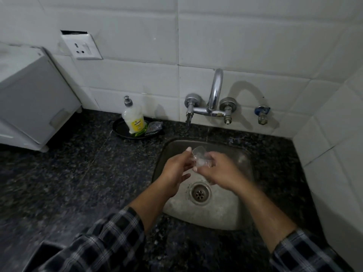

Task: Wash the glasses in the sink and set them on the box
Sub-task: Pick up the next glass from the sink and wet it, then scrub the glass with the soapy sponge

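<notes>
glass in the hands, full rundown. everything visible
The glass is small and clear, looks like plain transparent glass, partly blurred. It is held over the steel sink, in front of the wall tap and above the drain. It lies tilted on its side, one rounded end pointing up and back. The left hand grips it from the left, the right hand from the right, fingers wrapped around it. It looks wet or soapy inside; I cannot tell which.

White tiles point(245, 46) cover the wall behind the tap point(215, 95). Left of the tap a socket point(82, 47) sits in the tiles. Below it spreads a dark speckled counter point(68, 173). Light is dim; the tap's shadow falls to its right.
</notes>
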